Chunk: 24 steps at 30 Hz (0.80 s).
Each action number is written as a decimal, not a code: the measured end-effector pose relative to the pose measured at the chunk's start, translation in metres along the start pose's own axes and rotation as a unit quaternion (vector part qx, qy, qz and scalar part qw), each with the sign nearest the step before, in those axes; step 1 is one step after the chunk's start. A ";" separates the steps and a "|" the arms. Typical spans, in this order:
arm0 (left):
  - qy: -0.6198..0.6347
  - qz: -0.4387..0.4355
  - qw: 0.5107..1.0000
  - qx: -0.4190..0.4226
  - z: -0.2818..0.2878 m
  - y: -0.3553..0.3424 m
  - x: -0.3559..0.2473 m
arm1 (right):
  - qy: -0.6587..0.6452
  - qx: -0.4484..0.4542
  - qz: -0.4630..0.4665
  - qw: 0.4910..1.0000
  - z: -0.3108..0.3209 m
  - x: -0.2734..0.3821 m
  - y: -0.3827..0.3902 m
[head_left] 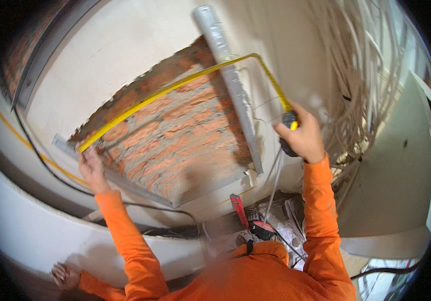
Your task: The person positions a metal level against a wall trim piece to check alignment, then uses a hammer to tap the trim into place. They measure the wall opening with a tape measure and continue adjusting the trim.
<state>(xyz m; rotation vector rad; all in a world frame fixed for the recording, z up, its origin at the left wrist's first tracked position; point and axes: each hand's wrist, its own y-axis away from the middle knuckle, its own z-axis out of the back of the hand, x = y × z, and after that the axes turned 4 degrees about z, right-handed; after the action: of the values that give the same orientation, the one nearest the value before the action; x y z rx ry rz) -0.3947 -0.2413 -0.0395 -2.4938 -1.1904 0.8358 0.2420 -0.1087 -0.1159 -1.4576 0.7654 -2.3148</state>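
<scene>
My right hand (303, 134) is closed around the black and yellow case of a tape measure (288, 120). Its yellow blade (168, 90) runs up from the case, bends sharply, then slants down leftward across the exposed brickwork (170, 133). At the far end of the blade, my left hand (91, 165) pinches the tip, close to the left metal profile (140, 189). The blade passes over the grey metal profile (235, 90) on the right of the bricks. Both my sleeves are orange.
Another person's hand (65, 277) in an orange sleeve rests near the curved white wall (30, 220). Bundles of pale cables (361, 85) hang at right beside a grey-green panel (391, 165). A red tool (238, 209) and debris lie below the bricks. A black cable (37, 145) crosses at left.
</scene>
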 end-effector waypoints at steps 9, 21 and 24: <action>0.006 -0.011 1.000 -0.026 -0.002 -0.005 0.000 | -0.003 0.030 -0.034 0.999 0.010 0.019 -0.005; -0.006 -0.011 0.998 -0.058 -0.016 -0.003 0.004 | 0.030 0.038 -0.039 0.998 0.018 0.035 -0.016; -0.011 -0.015 0.998 -0.061 -0.017 -0.004 0.002 | 0.029 0.038 -0.034 0.998 0.021 0.037 -0.016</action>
<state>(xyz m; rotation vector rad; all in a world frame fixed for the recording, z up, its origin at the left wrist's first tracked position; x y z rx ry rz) -0.3866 -0.2371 -0.0249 -2.5616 -1.3214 0.8078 0.2452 -0.1211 -0.0719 -1.4094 0.6448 -2.4192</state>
